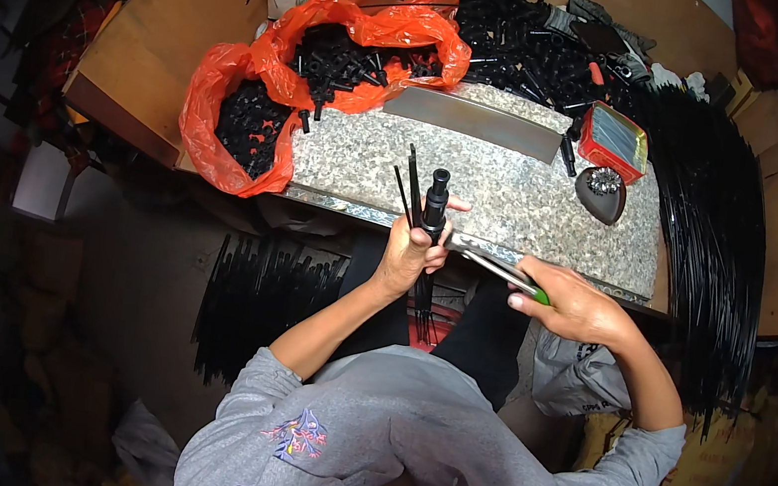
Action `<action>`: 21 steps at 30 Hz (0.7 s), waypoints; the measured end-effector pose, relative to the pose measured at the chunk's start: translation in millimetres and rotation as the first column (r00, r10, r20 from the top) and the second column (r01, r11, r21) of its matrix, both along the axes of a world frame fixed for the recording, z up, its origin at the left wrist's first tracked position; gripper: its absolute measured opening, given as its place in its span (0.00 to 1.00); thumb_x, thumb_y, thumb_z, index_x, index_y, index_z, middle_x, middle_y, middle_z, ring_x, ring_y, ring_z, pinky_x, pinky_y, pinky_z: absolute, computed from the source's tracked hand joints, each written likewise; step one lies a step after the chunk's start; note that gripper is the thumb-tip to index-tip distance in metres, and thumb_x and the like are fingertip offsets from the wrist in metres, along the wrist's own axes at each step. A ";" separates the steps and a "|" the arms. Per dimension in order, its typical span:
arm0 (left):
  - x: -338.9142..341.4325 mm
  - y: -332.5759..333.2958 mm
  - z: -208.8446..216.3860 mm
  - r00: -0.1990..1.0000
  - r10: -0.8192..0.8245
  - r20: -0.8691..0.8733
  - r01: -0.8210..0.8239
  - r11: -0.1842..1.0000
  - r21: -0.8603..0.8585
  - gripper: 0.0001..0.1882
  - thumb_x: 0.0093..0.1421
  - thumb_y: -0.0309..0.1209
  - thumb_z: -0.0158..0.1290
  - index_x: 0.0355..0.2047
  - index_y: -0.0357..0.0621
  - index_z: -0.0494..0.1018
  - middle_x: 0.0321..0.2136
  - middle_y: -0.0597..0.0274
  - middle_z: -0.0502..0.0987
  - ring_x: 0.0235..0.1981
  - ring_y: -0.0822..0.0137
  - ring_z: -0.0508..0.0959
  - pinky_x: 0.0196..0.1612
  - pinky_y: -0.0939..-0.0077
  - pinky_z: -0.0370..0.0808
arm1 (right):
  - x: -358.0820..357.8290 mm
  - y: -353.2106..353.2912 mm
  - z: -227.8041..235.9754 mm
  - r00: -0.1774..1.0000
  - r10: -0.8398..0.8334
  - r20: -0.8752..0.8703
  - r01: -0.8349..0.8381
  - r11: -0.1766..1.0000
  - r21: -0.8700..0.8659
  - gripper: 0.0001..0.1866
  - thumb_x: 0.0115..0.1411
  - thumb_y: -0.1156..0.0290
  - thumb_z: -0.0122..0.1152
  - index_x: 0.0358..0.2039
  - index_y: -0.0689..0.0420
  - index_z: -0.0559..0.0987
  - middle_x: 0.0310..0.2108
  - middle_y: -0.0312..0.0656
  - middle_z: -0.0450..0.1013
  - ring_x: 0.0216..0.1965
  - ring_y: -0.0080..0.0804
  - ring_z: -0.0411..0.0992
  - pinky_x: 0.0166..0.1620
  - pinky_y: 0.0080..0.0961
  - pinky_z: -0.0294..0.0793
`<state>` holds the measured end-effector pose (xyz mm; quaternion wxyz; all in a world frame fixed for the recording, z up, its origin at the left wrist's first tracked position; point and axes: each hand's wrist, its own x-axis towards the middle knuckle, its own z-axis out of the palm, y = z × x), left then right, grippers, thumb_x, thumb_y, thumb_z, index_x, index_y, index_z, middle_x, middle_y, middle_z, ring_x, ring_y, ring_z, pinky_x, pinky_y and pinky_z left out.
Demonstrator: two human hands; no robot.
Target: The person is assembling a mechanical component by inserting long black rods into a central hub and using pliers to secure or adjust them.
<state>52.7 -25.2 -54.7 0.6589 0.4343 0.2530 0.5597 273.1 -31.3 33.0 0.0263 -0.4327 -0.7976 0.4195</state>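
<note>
In front of the table's near edge, my left hand (pixel 407 257) is closed around a black stepped tube-shaped part (pixel 436 200), held upright. Thin black rods (pixel 411 186) stick up beside it from the same grip, and more dark thin ends show below the fingers. My right hand (pixel 573 306) is wrapped round a silver hand tool with a green handle (pixel 496 268). Its narrow metal end reaches left to the black part, close to my left fingers. Whether the tip touches the part I cannot tell.
The speckled stone slab (pixel 515 207) carries a grey metal bar (pixel 477 123), a red box (pixel 614 142) and a dark rounded object with shiny bits (pixel 601 194). Orange bags (pixel 200 129) of black parts sit left. Long black rods (pixel 714 221) hang over the right side.
</note>
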 end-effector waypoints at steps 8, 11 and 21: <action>4.8 -8.3 5.9 0.965 0.087 -0.249 -0.041 0.982 0.184 0.24 0.43 0.36 0.66 0.37 0.39 0.70 0.28 0.68 0.71 0.29 0.79 0.68 0.34 0.84 0.66 | 5.1 3.4 27.6 0.986 0.153 0.061 -0.128 0.945 -0.301 0.20 0.61 0.55 0.46 0.34 0.64 0.70 0.24 0.51 0.69 0.29 0.42 0.68 0.35 0.35 0.65; 3.6 -7.0 5.1 0.975 -0.008 -0.221 0.031 0.994 0.105 0.20 0.46 0.34 0.64 0.36 0.39 0.70 0.28 0.69 0.71 0.29 0.80 0.67 0.34 0.84 0.65 | 0.3 2.0 38.0 0.975 0.157 0.156 -0.113 0.960 -0.257 0.20 0.61 0.56 0.46 0.35 0.64 0.70 0.24 0.51 0.69 0.28 0.42 0.68 0.34 0.35 0.65; 7.8 -6.0 2.1 0.979 -0.031 -0.201 0.051 0.994 0.095 0.22 0.45 0.33 0.64 0.38 0.39 0.69 0.20 0.73 0.66 0.21 0.82 0.62 0.26 0.87 0.61 | 7.3 -4.0 48.2 0.987 0.087 0.131 -0.050 0.963 -0.264 0.17 0.61 0.60 0.48 0.32 0.64 0.70 0.22 0.50 0.68 0.27 0.41 0.68 0.34 0.35 0.66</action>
